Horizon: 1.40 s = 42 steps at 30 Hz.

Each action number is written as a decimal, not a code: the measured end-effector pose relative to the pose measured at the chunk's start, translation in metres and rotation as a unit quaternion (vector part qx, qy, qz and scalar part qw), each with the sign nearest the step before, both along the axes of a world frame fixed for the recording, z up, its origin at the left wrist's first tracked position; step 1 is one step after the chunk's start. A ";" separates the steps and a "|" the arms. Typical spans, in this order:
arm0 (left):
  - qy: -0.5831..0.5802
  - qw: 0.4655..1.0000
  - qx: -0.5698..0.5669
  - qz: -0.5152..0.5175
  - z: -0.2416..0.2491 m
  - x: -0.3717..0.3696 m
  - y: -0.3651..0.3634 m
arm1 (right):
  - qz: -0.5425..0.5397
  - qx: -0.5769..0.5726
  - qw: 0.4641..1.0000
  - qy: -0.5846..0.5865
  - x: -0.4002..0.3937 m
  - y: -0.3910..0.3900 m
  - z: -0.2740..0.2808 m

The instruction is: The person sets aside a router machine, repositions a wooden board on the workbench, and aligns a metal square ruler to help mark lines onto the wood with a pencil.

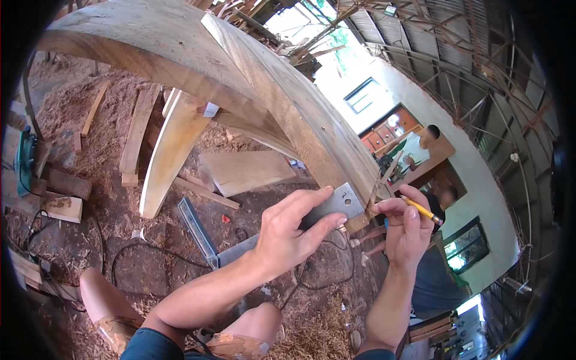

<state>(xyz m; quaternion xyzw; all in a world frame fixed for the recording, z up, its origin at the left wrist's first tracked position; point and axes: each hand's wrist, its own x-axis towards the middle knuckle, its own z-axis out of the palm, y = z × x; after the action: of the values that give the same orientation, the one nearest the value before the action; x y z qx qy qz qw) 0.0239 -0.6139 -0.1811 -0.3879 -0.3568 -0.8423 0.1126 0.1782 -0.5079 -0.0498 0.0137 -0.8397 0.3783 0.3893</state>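
Observation:
My left hand grips a try square by its steel blade, thumb below and fingers above. The blade's holed end lies against the lower end of a thick wooden board. Behind my wrist the blade runs down to the square's blue-grey stock. My right hand pinches a yellow pencil between thumb and fingers, close to the board's end and the blade tip. The pencil slants, one end pointing down to the right.
A wide wooden slab adjoins the board, with a curved wooden leg beneath. Offcuts, shavings and a black cord cover the floor. A green power tool sits at left. Two people are in the right background.

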 end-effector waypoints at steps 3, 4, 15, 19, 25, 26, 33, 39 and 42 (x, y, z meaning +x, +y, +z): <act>-0.005 1.000 0.012 0.006 0.000 0.003 0.003 | -0.045 0.072 0.996 0.013 0.000 -0.004 -0.001; -0.007 1.000 0.017 0.008 0.000 0.003 0.004 | -0.059 0.107 0.992 0.014 -0.001 -0.008 0.001; -0.009 0.999 0.029 0.014 -0.001 0.004 0.005 | -0.056 0.100 0.992 -0.061 -0.015 -0.043 0.020; -0.007 0.999 0.035 0.016 -0.003 0.004 0.007 | -0.078 0.181 0.972 -0.130 -0.017 -0.049 0.026; -0.006 0.999 0.036 0.008 -0.002 0.003 0.006 | -0.142 0.197 0.958 -0.152 -0.023 -0.066 0.028; -0.009 0.999 0.031 0.003 -0.002 0.003 0.005 | -0.147 0.220 0.951 -0.159 -0.024 -0.068 0.029; -0.016 0.999 0.032 -0.003 -0.002 0.003 0.006 | -0.178 0.277 0.926 -0.184 -0.027 -0.069 0.032; -0.013 0.999 0.043 -0.001 -0.003 0.002 0.007 | -0.195 0.267 0.928 -0.170 -0.025 -0.068 0.028; -0.014 0.999 0.041 -0.004 -0.003 0.002 0.007 | -0.195 0.279 0.927 -0.161 -0.023 -0.066 0.026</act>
<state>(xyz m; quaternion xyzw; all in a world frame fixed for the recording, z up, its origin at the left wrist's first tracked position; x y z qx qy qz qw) 0.0261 -0.6073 -0.1836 -0.3730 -0.3219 -0.8619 0.1199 0.1549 -0.5736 -0.0240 -0.1034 -0.9489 0.0429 0.2952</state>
